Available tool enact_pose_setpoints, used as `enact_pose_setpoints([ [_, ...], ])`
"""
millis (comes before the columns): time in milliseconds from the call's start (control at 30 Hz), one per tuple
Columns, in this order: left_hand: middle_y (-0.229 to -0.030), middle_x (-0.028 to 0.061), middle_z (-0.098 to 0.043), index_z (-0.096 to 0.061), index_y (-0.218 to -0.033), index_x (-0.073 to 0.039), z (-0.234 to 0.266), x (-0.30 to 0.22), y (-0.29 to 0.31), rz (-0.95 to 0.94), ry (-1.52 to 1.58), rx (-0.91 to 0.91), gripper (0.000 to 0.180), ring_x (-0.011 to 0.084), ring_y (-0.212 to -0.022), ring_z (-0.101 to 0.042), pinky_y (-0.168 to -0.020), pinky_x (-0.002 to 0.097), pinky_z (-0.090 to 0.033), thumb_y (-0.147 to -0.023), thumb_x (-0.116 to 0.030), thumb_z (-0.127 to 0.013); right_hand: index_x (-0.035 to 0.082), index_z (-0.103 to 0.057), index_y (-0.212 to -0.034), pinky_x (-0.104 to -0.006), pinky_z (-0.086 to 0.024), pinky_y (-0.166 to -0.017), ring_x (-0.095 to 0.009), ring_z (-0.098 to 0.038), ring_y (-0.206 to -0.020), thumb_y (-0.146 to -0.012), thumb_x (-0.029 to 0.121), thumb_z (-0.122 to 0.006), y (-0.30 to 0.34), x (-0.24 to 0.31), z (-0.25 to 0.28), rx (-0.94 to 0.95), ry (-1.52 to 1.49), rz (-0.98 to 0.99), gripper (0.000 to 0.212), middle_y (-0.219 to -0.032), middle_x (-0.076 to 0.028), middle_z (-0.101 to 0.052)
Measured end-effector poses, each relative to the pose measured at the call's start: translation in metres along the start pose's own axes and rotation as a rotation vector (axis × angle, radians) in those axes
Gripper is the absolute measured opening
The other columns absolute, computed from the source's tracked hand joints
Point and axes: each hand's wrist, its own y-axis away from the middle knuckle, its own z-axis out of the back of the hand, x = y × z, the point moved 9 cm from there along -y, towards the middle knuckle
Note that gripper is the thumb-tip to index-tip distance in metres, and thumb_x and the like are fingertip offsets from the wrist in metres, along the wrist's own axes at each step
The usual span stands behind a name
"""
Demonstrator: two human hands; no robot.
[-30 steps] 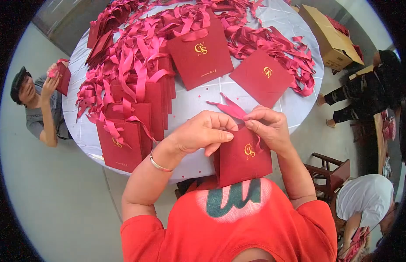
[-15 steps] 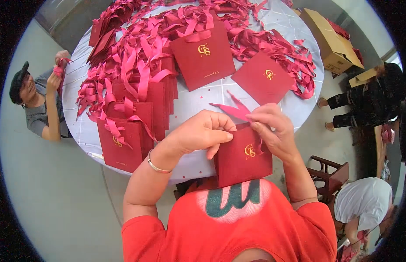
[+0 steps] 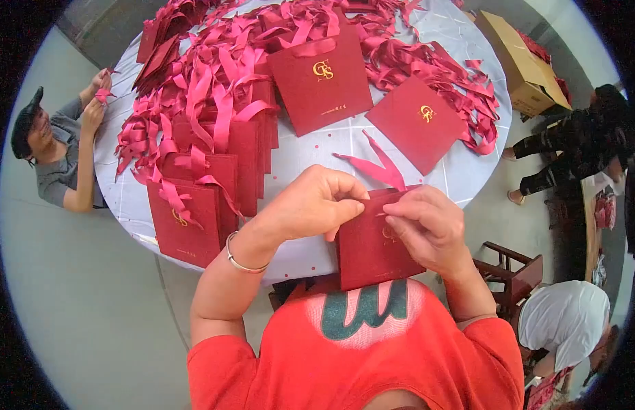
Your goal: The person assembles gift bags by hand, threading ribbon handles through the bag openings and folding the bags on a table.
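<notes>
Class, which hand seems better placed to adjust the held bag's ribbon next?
Probably the right hand: it is nearer the base of the ribbon, while the left hand pinches the bag at its top edge.

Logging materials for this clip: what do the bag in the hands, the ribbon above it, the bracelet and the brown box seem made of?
Bag: likely stiff paper or card, matte dark red; flat panels, crisp edges.
Ribbon: probably satiny fabric; thin pink strips, slight sheen.
Bracelet: seems polished metal; silvery with bright highlights.
Box: looks like plain cardboard; matte brown with folded flaps.

One held bag (image 3: 369, 254), one bracelet (image 3: 239, 264)
</notes>
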Motion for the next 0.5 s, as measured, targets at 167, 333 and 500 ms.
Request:
enact_pose_setpoints([
  [167, -0.066, 0.0018, -0.059, -0.064, -0.094, 0.005, 0.0, -0.002, 0.003, 0.014, -0.028, 0.007, 0.013, 0.0066, -0.044, -0.051, -0.04, 0.0224, -0.039, -0.089, -0.005, -0.058, 0.003, -0.066, -0.082, -0.0329, -0.05, -0.059, -0.024, -0.063, -0.064, -0.066, 0.0, -0.076, 0.002, 0.006, -0.005, -0.044, 0.046, 0.101, 0.019, -0.073, -0.008, -0.063],
  [333, -0.064, 0.002, -0.059, -0.065, -0.094, 0.007, 0.001, -0.003, 0.005, 0.012, -0.035, 0.001, 0.014, 0.0069, -0.043, -0.051, -0.04, 0.0224, -0.038, -0.089, -0.004, -0.057, 0.004, -0.065, -0.08, -0.0331, -0.051, -0.057, -0.023, -0.063, -0.064, -0.066, 0.002, -0.075, 0.003, 0.014, -0.011, -0.014, 0.133, 0.15, 0.017, -0.071, -0.007, -0.062],
  [500, -0.064, 0.0029, -0.061, -0.065, -0.094, 0.006, 0.002, -0.001, 0.004, 0.019, -0.044, -0.025, 0.013, 0.0068, -0.043, -0.052, -0.039, 0.0221, -0.039, -0.089, -0.002, -0.058, 0.004, -0.061, -0.075, -0.0326, -0.05, -0.053, -0.022, -0.061, -0.06, -0.067, 0.003, -0.073, 0.0, 0.023, -0.017, -0.002, 0.225, 0.142, 0.014, -0.068, -0.008, -0.06],
])
